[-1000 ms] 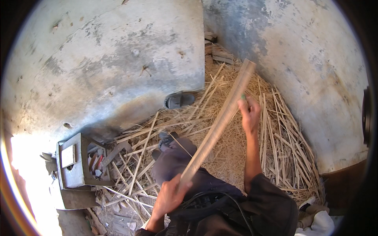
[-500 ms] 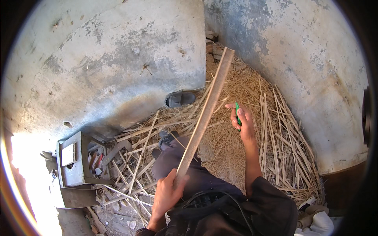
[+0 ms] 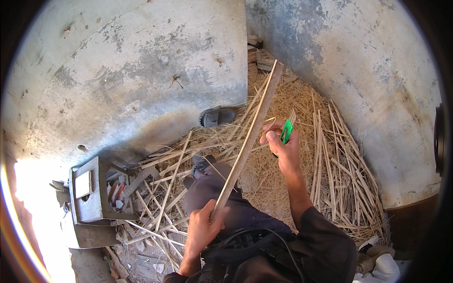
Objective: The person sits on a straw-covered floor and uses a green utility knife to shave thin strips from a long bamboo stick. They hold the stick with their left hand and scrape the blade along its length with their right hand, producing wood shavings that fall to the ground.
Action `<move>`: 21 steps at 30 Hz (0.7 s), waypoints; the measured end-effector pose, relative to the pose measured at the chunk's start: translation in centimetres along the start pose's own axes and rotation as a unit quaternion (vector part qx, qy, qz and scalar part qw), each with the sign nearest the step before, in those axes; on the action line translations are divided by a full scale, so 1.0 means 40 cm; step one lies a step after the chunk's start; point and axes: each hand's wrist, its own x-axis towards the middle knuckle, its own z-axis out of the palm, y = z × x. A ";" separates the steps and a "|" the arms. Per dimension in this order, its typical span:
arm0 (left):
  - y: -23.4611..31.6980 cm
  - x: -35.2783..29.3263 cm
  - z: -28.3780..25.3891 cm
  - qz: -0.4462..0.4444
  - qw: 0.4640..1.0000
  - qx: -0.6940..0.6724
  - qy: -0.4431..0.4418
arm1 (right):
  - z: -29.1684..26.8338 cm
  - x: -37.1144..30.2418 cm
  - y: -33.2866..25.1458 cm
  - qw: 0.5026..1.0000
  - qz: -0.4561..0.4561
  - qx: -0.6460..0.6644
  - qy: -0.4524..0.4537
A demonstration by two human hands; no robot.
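Note:
My left hand is closed round the lower end of a long, flat wooden strip, which slants up and away to the right. My right hand grips a green box cutter, its pale blade pointing up and away from me. A thin curled shaving shows by the fingers of that hand. The cutter is to the right of the strip, apart from it.
Straw-like shavings cover the floor, with loose wooden strips piled on the right. At left stands a grey wooden box holding tools. A dark slipper lies by the wall.
My right hand has moved slightly left toward the strip and turned, so the cutter's blade now shows. The strip has rolled a little, showing its edge; my left hand keeps its grip.

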 end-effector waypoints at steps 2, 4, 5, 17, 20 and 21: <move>-0.003 0.002 0.000 0.002 1.000 0.002 -0.002 | -0.011 0.005 -0.007 0.999 0.016 -0.029 -0.008; -0.002 0.005 -0.001 0.000 1.000 -0.001 -0.004 | -0.010 0.009 -0.017 0.999 0.021 -0.030 -0.008; 0.000 0.007 -0.002 -0.003 1.000 -0.006 -0.005 | -0.010 0.010 -0.019 0.999 0.024 -0.030 -0.007; -0.012 0.014 -0.023 -0.020 0.998 -0.042 -0.040 | -0.048 0.017 0.025 0.988 0.029 0.149 -0.033; -0.007 0.015 -0.024 -0.019 0.998 -0.045 -0.043 | -0.048 0.018 0.020 0.980 0.042 0.185 -0.054; -0.007 0.015 -0.024 -0.019 0.998 -0.047 -0.043 | -0.048 0.018 0.020 0.980 0.043 0.187 -0.058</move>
